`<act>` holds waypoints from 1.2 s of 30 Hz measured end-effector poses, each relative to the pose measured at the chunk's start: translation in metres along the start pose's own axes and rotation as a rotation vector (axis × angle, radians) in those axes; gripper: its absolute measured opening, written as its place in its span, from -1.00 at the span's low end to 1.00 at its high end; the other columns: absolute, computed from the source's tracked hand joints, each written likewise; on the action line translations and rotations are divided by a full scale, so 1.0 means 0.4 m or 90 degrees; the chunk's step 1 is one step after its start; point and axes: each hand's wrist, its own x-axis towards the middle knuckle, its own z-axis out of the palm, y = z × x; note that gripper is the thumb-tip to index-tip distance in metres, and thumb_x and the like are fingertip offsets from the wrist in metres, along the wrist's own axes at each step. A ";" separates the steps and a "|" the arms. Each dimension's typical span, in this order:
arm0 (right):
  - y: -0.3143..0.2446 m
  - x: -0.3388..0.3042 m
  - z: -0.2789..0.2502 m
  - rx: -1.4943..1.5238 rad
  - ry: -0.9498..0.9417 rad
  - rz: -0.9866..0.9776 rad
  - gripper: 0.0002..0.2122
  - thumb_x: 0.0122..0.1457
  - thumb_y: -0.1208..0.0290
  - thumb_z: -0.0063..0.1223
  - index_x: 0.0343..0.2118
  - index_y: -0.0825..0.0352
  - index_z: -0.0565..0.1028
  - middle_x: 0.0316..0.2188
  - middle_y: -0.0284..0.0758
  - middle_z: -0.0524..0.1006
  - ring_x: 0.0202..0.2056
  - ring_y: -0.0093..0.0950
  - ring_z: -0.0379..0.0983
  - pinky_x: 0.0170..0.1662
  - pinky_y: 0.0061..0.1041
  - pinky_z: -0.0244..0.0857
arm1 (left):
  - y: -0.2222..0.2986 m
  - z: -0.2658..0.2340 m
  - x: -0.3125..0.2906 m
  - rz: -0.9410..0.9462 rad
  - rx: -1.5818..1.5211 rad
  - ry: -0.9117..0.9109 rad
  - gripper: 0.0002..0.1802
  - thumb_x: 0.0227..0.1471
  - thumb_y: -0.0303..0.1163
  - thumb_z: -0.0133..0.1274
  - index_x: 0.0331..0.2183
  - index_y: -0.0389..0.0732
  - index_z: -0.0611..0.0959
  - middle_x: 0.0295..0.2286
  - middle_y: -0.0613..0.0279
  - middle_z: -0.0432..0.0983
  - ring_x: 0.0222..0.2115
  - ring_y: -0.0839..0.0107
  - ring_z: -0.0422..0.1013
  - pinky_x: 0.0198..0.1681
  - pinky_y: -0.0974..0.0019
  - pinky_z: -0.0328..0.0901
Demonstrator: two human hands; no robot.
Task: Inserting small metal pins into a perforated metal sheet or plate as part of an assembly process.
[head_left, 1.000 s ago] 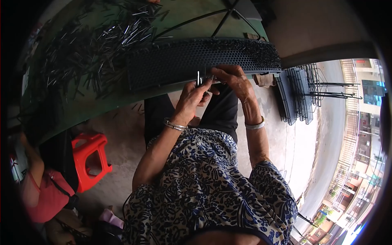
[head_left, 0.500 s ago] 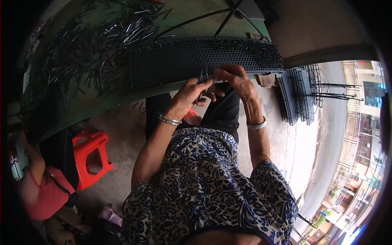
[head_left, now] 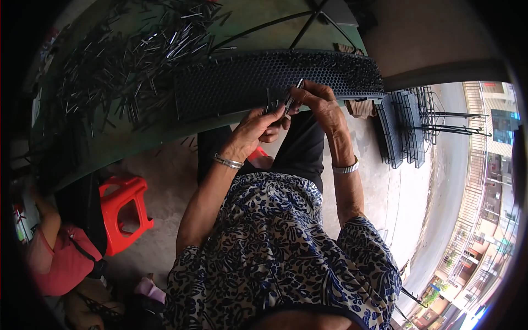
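My left hand is closed around several thin dark metal rods, whose ends stick up past the thumb. Just right of it, my right hand pinches a shiny metal rod between thumb and fingertips. Both hands are close together at the near edge of a long black perforated panel full of round holes. Small dark pieces crowd the panel's right part. On the green table to the left lies a big loose heap of the same kind of rods.
Black metal bars cross behind the panel. A red plastic stool stands on the floor at left, near another person in pink. Black wire racks stand at right, beyond folded cardboard by the panel's end.
My right hand has shifted slightly up, and its rod now points up past the fingertips over the panel. The left hand stays in nearly the same place, fingers curled more closely around its rods.
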 end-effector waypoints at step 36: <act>-0.053 0.003 -0.005 -0.395 -0.036 -0.240 -0.81 0.07 0.51 0.00 -0.26 0.43 0.55 -0.37 -0.22 0.52 -0.33 -0.46 0.52 -0.24 -0.55 0.40 | -0.009 0.060 0.000 0.123 0.279 0.313 -0.51 0.11 0.01 0.03 -0.59 -0.21 0.48 -0.68 0.48 0.32 -0.68 0.70 0.19 -0.60 0.56 0.09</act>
